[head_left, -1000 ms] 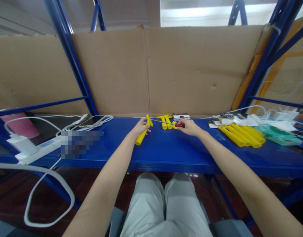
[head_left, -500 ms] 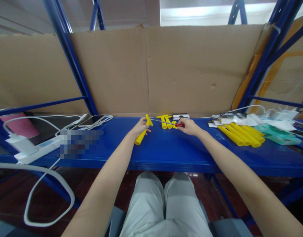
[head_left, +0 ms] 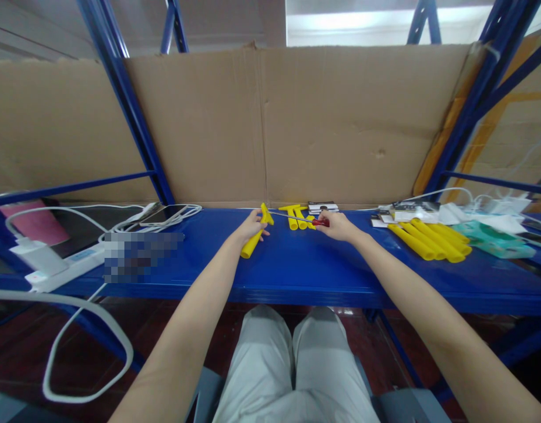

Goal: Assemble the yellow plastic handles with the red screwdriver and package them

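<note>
My left hand [head_left: 251,225] is closed round a yellow T-shaped piece [head_left: 252,243], which is tilted with its crosspiece up. My right hand [head_left: 336,226] grips the red handle of a screwdriver [head_left: 321,222]. The thin metal shaft points left and reaches the top of the yellow piece; the exact contact at the tip is too small to tell. Behind the shaft, more yellow T-shaped pieces [head_left: 293,218] lie on the blue table [head_left: 296,264], beside a small stack of black-and-white packets [head_left: 322,207].
Several yellow tubes [head_left: 429,242] lie at the right, near white boxes [head_left: 415,210] and a green package [head_left: 499,239]. On the left are a white power strip [head_left: 71,267], cables and a pink object [head_left: 34,223]. Cardboard [head_left: 296,129] stands behind the table.
</note>
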